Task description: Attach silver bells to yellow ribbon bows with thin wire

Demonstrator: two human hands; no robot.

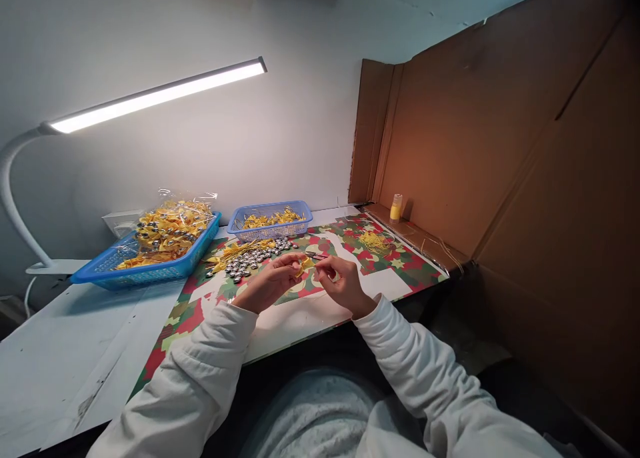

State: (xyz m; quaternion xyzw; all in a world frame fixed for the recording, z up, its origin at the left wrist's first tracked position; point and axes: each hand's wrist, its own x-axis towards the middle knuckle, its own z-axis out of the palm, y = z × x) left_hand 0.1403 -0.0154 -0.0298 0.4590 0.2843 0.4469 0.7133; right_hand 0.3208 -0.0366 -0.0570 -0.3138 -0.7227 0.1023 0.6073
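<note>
My left hand (274, 282) is closed on a small yellow ribbon piece (305, 265), pinched at the fingertips above the patterned board. Close by, my right hand (342, 282) has its thumb and index finger pressed together at the ribbon's right side. A slim dark-tipped tool (316, 255) juts leftward from the right fingers; its kind is too small to make out. Whether those fingertips also pinch a thread, I cannot tell. Just left of my hands lies a pile of shiny silver bells (245, 263), with long yellow ribbon pieces (234, 251) behind it.
A blue basket (150, 277) heaped with yellow pieces and bells stands at left under a lit lamp (165, 95). Another blue basket (270, 208) holds yellow pieces at the back. Yellow threads (375, 242) lie to the right, near a small yellow bottle (395, 209) and a cardboard wall (475, 125).
</note>
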